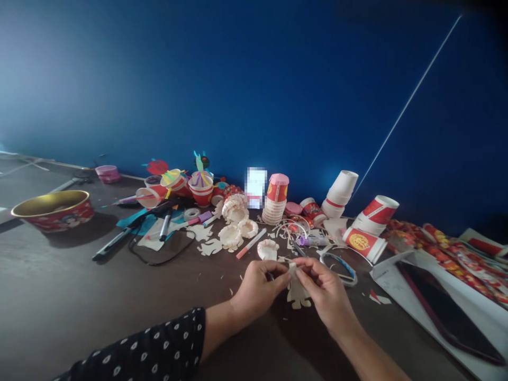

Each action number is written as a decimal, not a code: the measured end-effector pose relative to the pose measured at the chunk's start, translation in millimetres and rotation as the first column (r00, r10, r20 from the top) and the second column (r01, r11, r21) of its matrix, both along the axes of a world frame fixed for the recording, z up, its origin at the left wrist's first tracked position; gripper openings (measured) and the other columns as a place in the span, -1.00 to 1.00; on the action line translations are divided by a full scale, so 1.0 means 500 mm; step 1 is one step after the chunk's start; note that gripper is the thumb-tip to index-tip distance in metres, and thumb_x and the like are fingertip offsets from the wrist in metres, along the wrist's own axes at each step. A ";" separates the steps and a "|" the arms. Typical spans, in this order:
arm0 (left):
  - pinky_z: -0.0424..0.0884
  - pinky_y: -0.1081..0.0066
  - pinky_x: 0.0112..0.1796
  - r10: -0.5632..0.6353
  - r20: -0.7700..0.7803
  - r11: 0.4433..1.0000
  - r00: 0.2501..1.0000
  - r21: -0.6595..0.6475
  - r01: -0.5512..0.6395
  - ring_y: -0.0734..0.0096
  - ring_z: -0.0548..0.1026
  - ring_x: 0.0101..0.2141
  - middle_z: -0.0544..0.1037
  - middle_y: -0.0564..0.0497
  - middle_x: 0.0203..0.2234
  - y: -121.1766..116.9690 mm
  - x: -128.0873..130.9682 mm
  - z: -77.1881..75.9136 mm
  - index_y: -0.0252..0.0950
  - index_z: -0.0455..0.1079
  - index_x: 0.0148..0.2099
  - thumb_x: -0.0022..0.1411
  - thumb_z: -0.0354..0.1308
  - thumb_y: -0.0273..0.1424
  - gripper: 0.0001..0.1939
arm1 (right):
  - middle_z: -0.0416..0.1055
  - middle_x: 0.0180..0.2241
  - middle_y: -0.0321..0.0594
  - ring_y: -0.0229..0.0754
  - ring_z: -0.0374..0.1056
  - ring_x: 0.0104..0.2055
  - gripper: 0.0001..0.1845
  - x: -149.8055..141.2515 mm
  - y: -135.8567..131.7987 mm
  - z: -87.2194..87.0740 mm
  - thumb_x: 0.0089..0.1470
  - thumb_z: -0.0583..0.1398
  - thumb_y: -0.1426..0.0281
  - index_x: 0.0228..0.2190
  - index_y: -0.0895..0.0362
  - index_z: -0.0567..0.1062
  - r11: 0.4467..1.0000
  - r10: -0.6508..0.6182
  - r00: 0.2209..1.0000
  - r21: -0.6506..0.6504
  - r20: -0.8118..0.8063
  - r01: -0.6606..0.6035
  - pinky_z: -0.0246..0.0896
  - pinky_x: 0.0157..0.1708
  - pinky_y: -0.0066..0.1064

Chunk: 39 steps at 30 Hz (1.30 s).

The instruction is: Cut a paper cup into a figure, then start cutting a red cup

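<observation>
Between my two hands hangs a small cream paper cutout [297, 293] with a scalloped lower edge, held a little above the dark table. My left hand [260, 290] pinches its upper left edge between thumb and finger. On the other side, my right hand [323, 291] grips the upper right edge with thumb and fingers. Just beyond the hands lies a white cut cup base [268, 249] with a ragged rim. Near my right hand sit a pair of scissors with blue-grey handles [341, 268] and a purple-capped glue stick [313, 241].
A gold-lined red bowl [53, 211] stands far left. Paper cups, including a tall stack [275, 201], line the blue wall. Markers [165, 227] and paper scraps [210, 246] lie mid-table. At right, a phone [448, 312] rests in a white box lid [392, 264].
</observation>
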<state>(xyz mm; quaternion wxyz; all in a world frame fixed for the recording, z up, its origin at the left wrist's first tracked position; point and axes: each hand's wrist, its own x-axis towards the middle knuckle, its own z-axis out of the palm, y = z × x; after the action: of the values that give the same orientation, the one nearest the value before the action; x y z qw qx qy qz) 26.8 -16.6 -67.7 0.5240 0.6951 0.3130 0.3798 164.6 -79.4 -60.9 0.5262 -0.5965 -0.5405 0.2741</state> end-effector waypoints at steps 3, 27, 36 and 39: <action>0.21 0.55 -0.52 0.019 0.001 1.000 1.000 -0.015 -0.019 0.55 0.28 -0.58 0.41 0.07 -0.64 0.003 0.002 -0.006 -0.38 0.41 -0.49 0.00 0.09 -0.39 -0.84 | 0.42 -0.47 -0.26 -0.21 0.31 -0.47 -0.77 -0.002 -0.001 0.001 0.01 0.15 0.29 -0.28 0.13 0.43 0.999 0.030 0.999 -0.010 0.025 -0.030 0.23 -0.47 -0.44; 0.28 0.52 -0.47 0.000 -0.064 0.995 0.998 0.095 0.006 0.47 0.39 -0.51 0.52 0.01 -0.55 0.000 -0.001 -0.004 -0.36 0.48 -0.41 0.02 0.06 -0.42 -0.81 | 0.31 -0.61 -0.36 -0.26 0.23 -0.54 -0.89 0.001 -0.001 0.023 -0.06 0.14 0.38 -0.54 0.14 0.41 0.999 0.015 0.995 -0.045 0.096 -0.011 0.16 -0.51 -0.46; 0.16 0.54 -0.56 -0.037 -0.077 0.998 0.996 -0.057 0.032 0.57 0.24 -0.60 0.35 0.09 -0.66 -0.004 0.004 -0.002 -0.37 0.34 -0.54 -0.02 0.06 -0.40 -0.85 | 0.33 -0.60 -0.32 -0.24 0.25 -0.55 -0.90 -0.005 -0.005 0.018 -0.04 0.12 0.42 -0.55 0.13 0.40 0.997 -0.062 0.963 0.065 0.262 0.047 0.16 -0.53 -0.47; 0.15 0.55 -0.56 -0.015 -0.073 0.999 0.997 -0.043 0.012 0.57 0.21 -0.60 0.30 0.11 -0.67 -0.005 0.002 0.000 -0.35 0.28 -0.53 -0.01 0.04 -0.39 -0.86 | 0.38 -0.55 -0.29 -0.24 0.27 -0.52 -0.86 0.002 -0.006 0.020 0.00 0.11 0.36 -0.48 0.15 0.44 0.998 -0.008 0.975 0.063 0.223 -0.006 0.18 -0.51 -0.47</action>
<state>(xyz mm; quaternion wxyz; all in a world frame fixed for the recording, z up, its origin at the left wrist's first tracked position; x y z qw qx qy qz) 27.6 -18.9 -67.8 0.5294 0.6994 0.3352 0.3438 165.8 -82.5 -51.0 0.4808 -0.6069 -0.6044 0.1878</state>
